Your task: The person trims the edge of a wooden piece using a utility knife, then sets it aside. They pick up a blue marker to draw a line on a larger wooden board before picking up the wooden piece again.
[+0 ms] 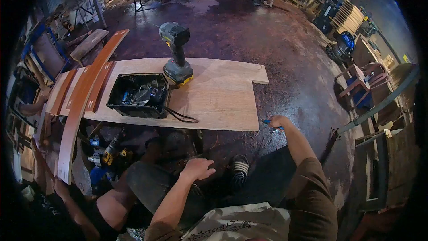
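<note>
**A:** Head view first. What is the right hand doing?

**B:** The right hand (278,121) is closed round a small blue tool (267,121), right at the near edge of the plywood board (214,93), towards its right end. The tool is too small to tell what kind it is.

**A:** And the left hand?

**B:** The left hand (199,168) hangs lower and nearer the body, fingers loosely bent with nothing in them, over a dark-clad leg (151,185). I cannot tell whether it touches the leg. The two hands are well apart.

**A:** What sits on the board?

**B:** A cordless drill (177,53) stands upright on its battery near the far edge. Just beside it, to the left, is a black box (139,94) full of tools, with a black cord (180,117) trailing over the board. Brown wood strips (99,85) lie across the left end, and one long curved strip (76,111) runs off past the near edge.

**A:** Anyone else there?

**B:** A second person at the lower left, with a hand (59,186) by the bottom end of the curved strip. Power tools (109,154) lie on the wet floor (267,40) below the board, and a striped sandal (240,168) shows near the left hand
</note>
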The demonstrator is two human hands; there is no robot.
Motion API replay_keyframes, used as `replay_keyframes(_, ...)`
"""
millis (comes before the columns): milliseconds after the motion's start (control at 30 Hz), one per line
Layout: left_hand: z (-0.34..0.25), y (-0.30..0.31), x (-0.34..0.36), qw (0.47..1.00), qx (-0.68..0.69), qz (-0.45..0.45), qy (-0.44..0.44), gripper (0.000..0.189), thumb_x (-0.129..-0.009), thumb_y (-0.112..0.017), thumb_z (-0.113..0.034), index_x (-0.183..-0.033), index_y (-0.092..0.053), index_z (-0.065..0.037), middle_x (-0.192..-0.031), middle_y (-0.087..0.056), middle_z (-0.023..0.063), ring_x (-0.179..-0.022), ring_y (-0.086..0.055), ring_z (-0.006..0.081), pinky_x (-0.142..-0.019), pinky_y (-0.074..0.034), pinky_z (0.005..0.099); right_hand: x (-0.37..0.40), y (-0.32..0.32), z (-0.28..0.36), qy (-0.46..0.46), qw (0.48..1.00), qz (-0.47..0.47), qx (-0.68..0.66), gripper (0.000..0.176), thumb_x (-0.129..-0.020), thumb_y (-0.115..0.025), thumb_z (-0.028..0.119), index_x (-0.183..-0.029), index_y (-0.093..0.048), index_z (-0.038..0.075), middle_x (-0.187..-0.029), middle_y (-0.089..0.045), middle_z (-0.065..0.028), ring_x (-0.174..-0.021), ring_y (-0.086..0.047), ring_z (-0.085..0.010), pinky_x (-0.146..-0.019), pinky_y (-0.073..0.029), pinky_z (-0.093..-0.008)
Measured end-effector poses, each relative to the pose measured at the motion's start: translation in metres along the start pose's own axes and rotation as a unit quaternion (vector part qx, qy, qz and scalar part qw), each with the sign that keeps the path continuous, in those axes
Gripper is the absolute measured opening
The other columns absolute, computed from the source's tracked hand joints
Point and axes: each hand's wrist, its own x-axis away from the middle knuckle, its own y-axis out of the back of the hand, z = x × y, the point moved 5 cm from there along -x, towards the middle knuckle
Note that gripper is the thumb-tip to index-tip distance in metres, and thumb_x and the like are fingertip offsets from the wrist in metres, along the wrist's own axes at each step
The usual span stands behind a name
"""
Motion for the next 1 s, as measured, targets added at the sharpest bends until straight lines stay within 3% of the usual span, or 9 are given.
replay_keyframes(333, -0.003, 0.007, 0.002, 1.000, -0.003, 0.016, 0.017, 0.048, -0.093, -0.061, -0.044, -0.129, -0.064, -0.012, -0.120, -0.068, 0.0164, -0.113, -0.064, 0.0370, -0.096, -0.051, 0.0490, -0.009, 0.000, -0.009, -0.023, 0.999, -0.043, -0.006, 0.025, -0.091, -0.059, 0.024, -0.095, -0.065, 0.000, -0.060, -0.063, -0.0139, -0.046, -0.059, -0.0249, -0.049, -0.048, -0.0445)
replay_keyframes(400, 0.000, 0.002, 0.001, 1.000, -0.003, 0.008, 0.013, 0.049, -0.093, -0.061, -0.045, -0.129, -0.064, -0.012, -0.121, -0.068, 0.0161, -0.114, -0.064, 0.0369, -0.096, -0.051, 0.0489, -0.013, -0.003, -0.011, -0.010, 0.999, -0.036, 0.017, 0.027, -0.083, -0.059, 0.018, -0.073, -0.072, -0.004, -0.083, -0.072, -0.0235, -0.071, -0.071, -0.0368, -0.063, -0.055, -0.0519)
replay_keyframes(433, 0.002, 0.001, -0.001, 1.000, -0.005, -0.002, 0.010, 0.049, -0.093, -0.060, -0.045, -0.129, -0.064, -0.012, -0.121, -0.068, 0.0159, -0.114, -0.064, 0.0369, -0.097, -0.051, 0.0487, -0.012, -0.003, -0.011, -0.010, 0.999, -0.036, 0.017, 0.027, -0.083, -0.059, 0.018, -0.073, -0.072, -0.004, -0.083, -0.072, -0.0235, -0.071, -0.071, -0.0368, -0.063, -0.055, -0.0519)
replay_keyframes(533, 0.005, -0.003, -0.001, 1.000, -0.008, 0.012, 0.013, 0.051, -0.093, -0.059, -0.047, -0.133, -0.062, -0.015, -0.121, -0.068, 0.0153, -0.115, -0.064, 0.0368, -0.097, -0.051, 0.0486, -0.025, -0.003, -0.014, 0.021, 0.999, -0.042, 0.021, 0.025, -0.082, -0.059, 0.019, -0.082, -0.074, -0.002, -0.094, -0.072, -0.0244, -0.081, -0.072, -0.0374, -0.068, -0.056, -0.0523)
replay_keyframes(600, 0.003, 0.000, 0.001, 1.000, -0.007, 0.005, 0.019, 0.050, -0.093, -0.059, -0.046, -0.132, -0.063, -0.014, -0.121, -0.068, 0.0155, -0.114, -0.064, 0.0366, -0.096, -0.052, 0.0485, -0.061, -0.013, -0.031, 0.100, 0.989, -0.056, 0.094, 0.040, -0.089, -0.061, 0.027, -0.121, -0.063, 0.002, -0.080, -0.074, -0.0170, -0.056, -0.067, -0.0240, -0.052, -0.053, -0.0412)
replay_keyframes(767, 0.010, -0.005, -0.002, 0.999, 0.014, -0.010, 0.032, 0.050, -0.091, -0.060, -0.046, -0.129, -0.065, -0.013, -0.119, -0.069, 0.0160, -0.113, -0.065, 0.0364, -0.094, -0.053, 0.0486, -0.005, 0.004, -0.003, 0.043, 0.994, -0.070, 0.075, 0.033, -0.087, -0.064, 0.024, -0.112, -0.069, 0.004, -0.085, -0.074, -0.0179, -0.063, -0.070, -0.0240, -0.064, -0.056, -0.0427)
replay_keyframes(900, 0.012, -0.013, -0.005, 1.000, -0.002, 0.001, 0.021, 0.049, -0.087, -0.063, -0.045, -0.124, -0.069, -0.013, -0.114, -0.071, 0.0153, -0.110, -0.066, 0.0365, -0.092, -0.054, 0.0486, -0.050, -0.009, -0.032, 0.134, 0.973, -0.055, 0.180, 0.020, -0.083, -0.068, 0.022, -0.091, -0.071, 0.004, -0.085, -0.075, -0.0146, -0.068, -0.072, -0.0259, -0.067, -0.056, -0.0412)
replay_keyframes(933, 0.016, -0.011, -0.006, 0.999, -0.005, -0.013, 0.029, 0.047, -0.087, -0.063, -0.044, -0.121, -0.070, -0.013, -0.114, -0.072, 0.0151, -0.109, -0.067, 0.0363, -0.091, -0.054, 0.0488, -0.071, -0.012, -0.044, 0.228, 0.944, -0.072, 0.228, 0.021, -0.084, -0.067, 0.018, -0.096, -0.071, 0.002, -0.085, -0.076, -0.0146, -0.064, -0.072, -0.0246, -0.061, -0.056, -0.0392)
replay_keyframes(1000, 0.018, -0.012, -0.004, 0.998, 0.001, -0.030, 0.057, 0.046, -0.087, -0.063, -0.043, -0.119, -0.071, -0.012, -0.114, -0.072, 0.0148, -0.108, -0.067, 0.0360, -0.090, -0.054, 0.0489, -0.055, -0.006, -0.038, 0.091, 0.994, -0.055, 0.010, 0.030, -0.088, -0.062, 0.013, -0.114, -0.068, 0.000, -0.084, -0.075, -0.0154, -0.063, -0.071, -0.0215, -0.055, -0.055, -0.0372)
